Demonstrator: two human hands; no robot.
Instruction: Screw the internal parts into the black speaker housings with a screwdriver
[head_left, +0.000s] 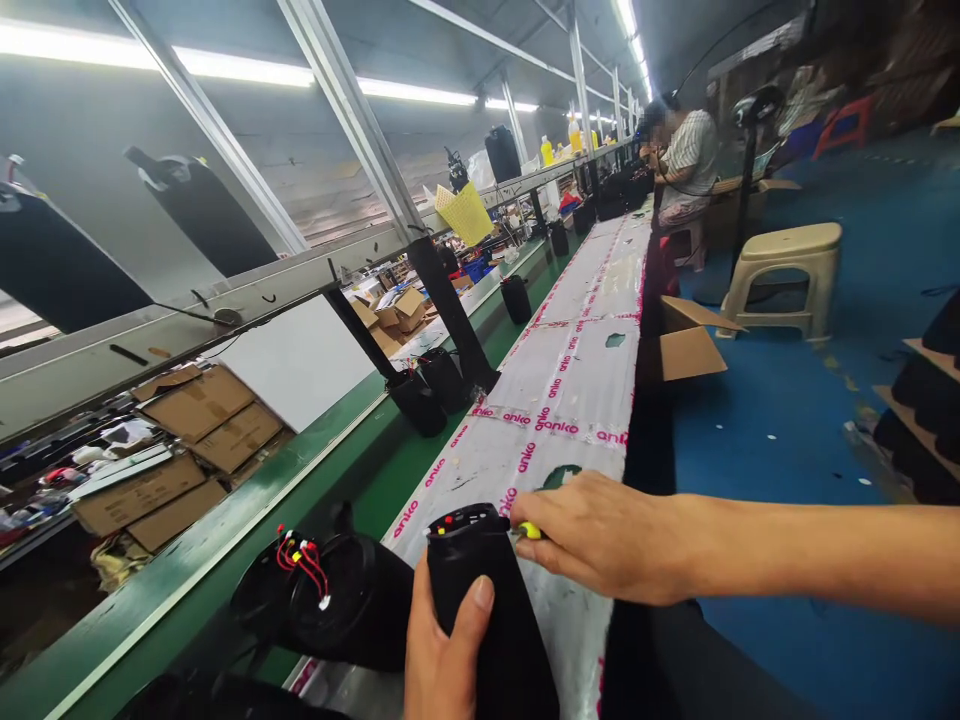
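My left hand (450, 655) is wrapped round a black, fabric-like cylindrical housing (506, 620), thumb across its near side. The housing stands slightly tilted, and its open top shows small red, yellow and white parts. At the right edge of that top, my right hand (600, 535) closes on a small tool with a yellow handle (529, 531). The tool's working end is hard to make out against the black rim. Left of my left hand lies another black housing (367, 610), with red wires (309, 565) and a white connector on its end.
Plastic sheeting printed in pink (555, 400) covers the bench beside a green belt (352, 455). More black housings (417, 402) stand along it. An open carton (690, 345) and a beige stool (784, 265) are on the right. A co-worker (688, 155) sits farther along.
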